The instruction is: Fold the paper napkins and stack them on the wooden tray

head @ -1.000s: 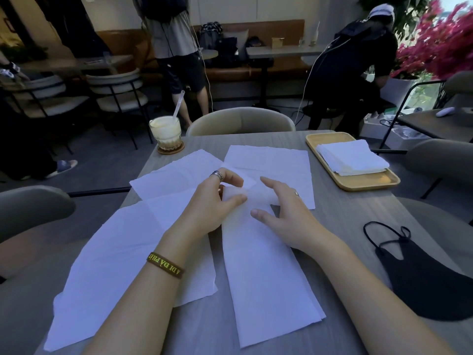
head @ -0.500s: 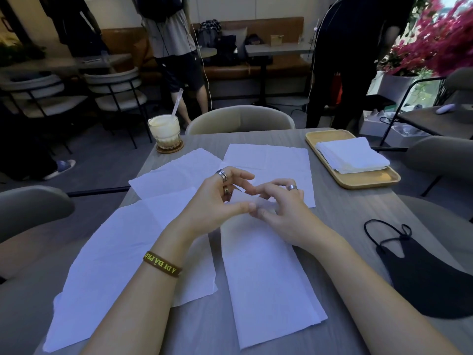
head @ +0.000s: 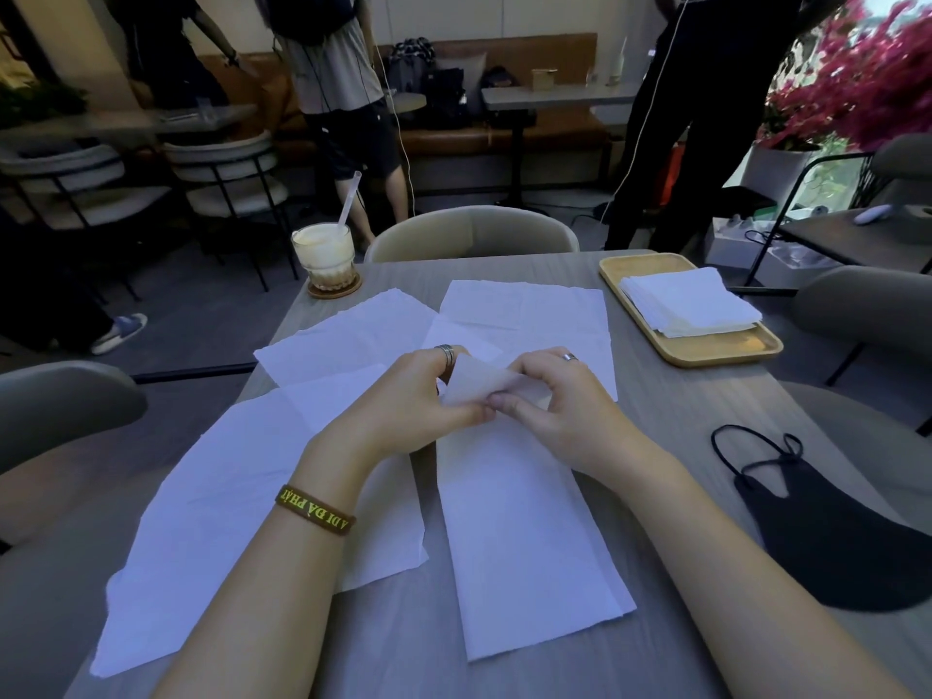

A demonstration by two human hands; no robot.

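Both hands, left hand and right hand, pinch the far edge of the napkin, lifted mid-fold; next, align that edge with the near edge.

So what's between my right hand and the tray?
In the head view, a corner of an unfolded napkin, then bare table, lies between right hand and tray.

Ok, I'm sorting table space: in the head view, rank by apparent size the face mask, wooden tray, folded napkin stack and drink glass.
1. face mask, though it lies nearest the camera, so its lead over the tray is unsure.
2. wooden tray.
3. folded napkin stack, lying on the tray.
4. drink glass.
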